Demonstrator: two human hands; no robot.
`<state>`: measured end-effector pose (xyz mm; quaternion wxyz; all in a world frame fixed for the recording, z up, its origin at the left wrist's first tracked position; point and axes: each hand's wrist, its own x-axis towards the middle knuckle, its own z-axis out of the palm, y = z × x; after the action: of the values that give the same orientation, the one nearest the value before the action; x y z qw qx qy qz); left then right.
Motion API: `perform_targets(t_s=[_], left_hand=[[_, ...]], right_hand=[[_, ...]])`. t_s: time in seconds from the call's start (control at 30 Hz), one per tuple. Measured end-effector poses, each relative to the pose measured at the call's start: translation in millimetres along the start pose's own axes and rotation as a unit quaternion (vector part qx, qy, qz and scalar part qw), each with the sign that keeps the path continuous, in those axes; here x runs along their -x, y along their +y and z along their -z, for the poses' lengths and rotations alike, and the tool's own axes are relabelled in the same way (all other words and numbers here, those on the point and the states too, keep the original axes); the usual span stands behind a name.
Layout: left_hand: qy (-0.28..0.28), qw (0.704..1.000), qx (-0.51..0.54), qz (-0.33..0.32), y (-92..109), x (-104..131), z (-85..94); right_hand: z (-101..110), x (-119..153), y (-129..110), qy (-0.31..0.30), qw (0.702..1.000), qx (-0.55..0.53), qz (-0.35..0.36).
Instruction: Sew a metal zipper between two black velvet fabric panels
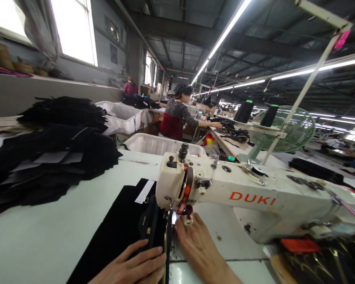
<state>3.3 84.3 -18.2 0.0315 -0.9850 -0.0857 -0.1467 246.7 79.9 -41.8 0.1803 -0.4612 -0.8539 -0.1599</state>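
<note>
- The pale, glossy tabletop (59,232) carried a white sewing machine (215,189).
- Black fabric (115,221) with gold trim lay flat at the machine's needle end.
- Dark layered pieces (56,161) were heaped at the left.
- A black stack (313,167) lay behind the machine.

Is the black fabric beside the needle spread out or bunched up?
Spread out: the black fabric lies flat on the pale table, the left hand resting on it. Hidden folds underneath I cannot tell.

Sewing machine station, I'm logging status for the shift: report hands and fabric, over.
Left hand resting on black fabric. Right hand close by machine head. Dark pile at left, apart from fabric.
</note>
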Motion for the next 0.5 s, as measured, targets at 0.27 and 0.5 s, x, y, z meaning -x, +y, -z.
perform_targets(t_s=[0.27,0.5], left_hand=[[0.079,0.990,0.110,0.044,7,5,-17.8],[0.049,0.979,0.195,0.038,2,2,-14.9]], right_hand=[[-3,-13,-20,-0.024,0.977,-0.054,-0.204],[-1,-26,-18,-0.045,0.970,-0.041,-0.235]])
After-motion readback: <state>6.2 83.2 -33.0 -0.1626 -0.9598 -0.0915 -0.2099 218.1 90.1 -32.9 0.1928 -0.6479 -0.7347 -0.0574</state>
